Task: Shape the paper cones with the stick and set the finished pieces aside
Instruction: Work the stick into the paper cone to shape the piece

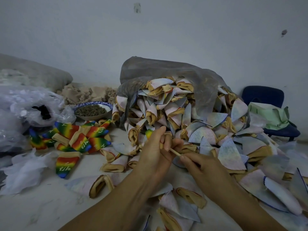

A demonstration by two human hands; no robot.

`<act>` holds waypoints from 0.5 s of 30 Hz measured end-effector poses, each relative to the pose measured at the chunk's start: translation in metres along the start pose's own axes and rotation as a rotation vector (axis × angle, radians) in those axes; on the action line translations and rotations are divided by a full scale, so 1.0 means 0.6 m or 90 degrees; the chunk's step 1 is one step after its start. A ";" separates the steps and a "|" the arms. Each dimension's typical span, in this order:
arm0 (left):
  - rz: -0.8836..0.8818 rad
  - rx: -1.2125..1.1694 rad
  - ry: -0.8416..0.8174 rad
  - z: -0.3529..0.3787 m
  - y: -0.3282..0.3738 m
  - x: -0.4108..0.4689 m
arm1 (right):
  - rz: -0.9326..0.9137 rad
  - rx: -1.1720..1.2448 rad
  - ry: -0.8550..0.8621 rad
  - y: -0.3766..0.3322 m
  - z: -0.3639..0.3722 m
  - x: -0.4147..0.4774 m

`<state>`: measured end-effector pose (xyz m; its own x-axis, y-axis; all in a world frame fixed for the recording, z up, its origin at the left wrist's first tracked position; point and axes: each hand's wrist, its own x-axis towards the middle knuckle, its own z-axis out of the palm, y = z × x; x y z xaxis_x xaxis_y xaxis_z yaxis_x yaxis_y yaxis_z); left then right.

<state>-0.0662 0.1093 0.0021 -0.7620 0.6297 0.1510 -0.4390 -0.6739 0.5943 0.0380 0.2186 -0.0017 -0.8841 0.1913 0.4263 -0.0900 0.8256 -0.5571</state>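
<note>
Your left hand [154, 152] and right hand [204, 168] are bare, both forearms [116, 197] likewise uncovered right to the lower frame edge, and the few nails [183, 157] that show are short and plain.

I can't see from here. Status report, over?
Left hand grips rainbow cone. Right hand pinches stick, tip into cone. Cone pile close behind.

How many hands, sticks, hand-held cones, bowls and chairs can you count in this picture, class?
Hands: 2, left hand and right hand
Sticks: 1, the stick
Hand-held cones: 1, the cone
Bowls: 1, the bowl
Chairs: 1, the chair
Total: 6
</note>
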 end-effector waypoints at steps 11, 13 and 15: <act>0.041 0.097 -0.001 0.005 0.001 0.000 | 0.093 0.140 -0.050 0.000 0.000 0.000; 0.024 0.088 0.031 0.002 -0.002 0.000 | 0.069 0.092 -0.049 0.001 -0.003 -0.003; 0.022 0.079 0.045 -0.004 -0.004 0.001 | 0.031 0.044 -0.040 0.002 -0.007 -0.004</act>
<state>-0.0667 0.1102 -0.0009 -0.8089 0.5755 0.1199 -0.3534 -0.6390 0.6832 0.0422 0.2214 -0.0005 -0.9152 0.1953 0.3526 -0.0749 0.7771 -0.6250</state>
